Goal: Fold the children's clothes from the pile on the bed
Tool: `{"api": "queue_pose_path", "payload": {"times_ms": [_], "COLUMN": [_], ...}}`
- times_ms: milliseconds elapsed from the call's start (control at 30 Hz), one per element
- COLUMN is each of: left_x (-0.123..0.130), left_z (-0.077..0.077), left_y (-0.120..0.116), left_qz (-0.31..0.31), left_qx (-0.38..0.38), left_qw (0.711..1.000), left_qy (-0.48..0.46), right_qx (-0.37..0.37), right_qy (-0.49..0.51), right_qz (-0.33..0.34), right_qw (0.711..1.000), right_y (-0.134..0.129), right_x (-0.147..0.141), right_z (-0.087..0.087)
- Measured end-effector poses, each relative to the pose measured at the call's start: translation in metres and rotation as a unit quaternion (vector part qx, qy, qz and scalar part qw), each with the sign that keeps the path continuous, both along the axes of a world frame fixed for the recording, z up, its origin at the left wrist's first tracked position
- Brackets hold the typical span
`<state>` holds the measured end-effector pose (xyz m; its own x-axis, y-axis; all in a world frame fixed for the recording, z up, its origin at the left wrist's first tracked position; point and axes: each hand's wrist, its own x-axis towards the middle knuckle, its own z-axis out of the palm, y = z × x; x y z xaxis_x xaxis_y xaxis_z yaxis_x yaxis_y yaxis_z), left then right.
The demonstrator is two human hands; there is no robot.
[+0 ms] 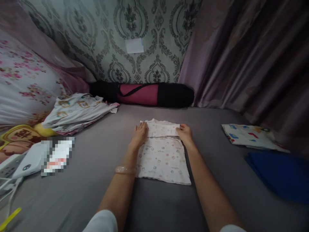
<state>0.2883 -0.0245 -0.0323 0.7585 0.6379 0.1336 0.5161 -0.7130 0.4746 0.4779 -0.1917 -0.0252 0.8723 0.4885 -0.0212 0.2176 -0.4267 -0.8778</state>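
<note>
A small white garment (164, 158) with a pale print lies flat on the grey bed sheet (96, 193), its far part folded over toward me in a band. My left hand (140, 133) rests with fingers stretched flat on the left end of that band; a pale bangle is on its wrist. At the band's right end, my right hand (185, 132) pinches the edge of the garment between thumb and fingers. The garment's near hem lies loose between my forearms.
Folded cloth with colourful shapes (251, 135) and a dark blue cloth (280, 174) lie at the right. Rumpled printed clothes (77, 111), a power strip (11, 166) and a white device (33, 161) are at the left. A black and maroon long bag (142, 94) lies against the wall.
</note>
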Motion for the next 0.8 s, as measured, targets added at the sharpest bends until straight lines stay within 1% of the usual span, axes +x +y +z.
{"api": "queue_pose_path", "payload": {"times_ms": [67,167,333,433,533,600,667,733,800], "left_x": [0.000,-0.001,0.000,0.000,-0.001,-0.001,0.002,0.008,0.015], "left_z": [0.000,0.001,-0.001,-0.004,-0.004,0.001,0.008,0.017,0.024], "left_y": [-0.001,-0.002,-0.002,-0.001,-0.001,-0.003,-0.008,-0.018,-0.029], "left_qz": [-0.004,-0.013,-0.012,-0.011,-0.006,-0.002,0.010,0.022,0.015], "left_qx": [0.008,0.017,0.026,0.040,0.060,0.078,0.112,0.162,0.206], "left_qw": [1.000,0.999,0.999,0.998,0.995,0.993,0.990,0.984,0.978], "left_qy": [0.015,0.027,0.035,0.047,0.074,0.090,0.087,0.063,0.041], "right_qx": [-0.058,-0.096,-0.127,-0.135,-0.126,-0.123,-0.123,-0.122,-0.131], "right_qy": [-0.054,-0.115,-0.154,-0.190,-0.249,-0.288,-0.328,-0.371,-0.399], "right_qz": [-0.029,-0.012,0.010,0.015,0.018,0.010,0.009,0.032,0.073], "right_qw": [0.996,0.989,0.980,0.972,0.960,0.950,0.937,0.920,0.905], "right_y": [-0.003,-0.006,-0.009,-0.011,-0.013,-0.013,-0.012,-0.007,-0.001], "right_x": [-0.002,-0.010,-0.024,-0.025,-0.023,-0.023,-0.027,-0.034,-0.044], "right_z": [0.002,0.007,0.013,0.008,0.001,0.000,0.003,0.009,0.014]}}
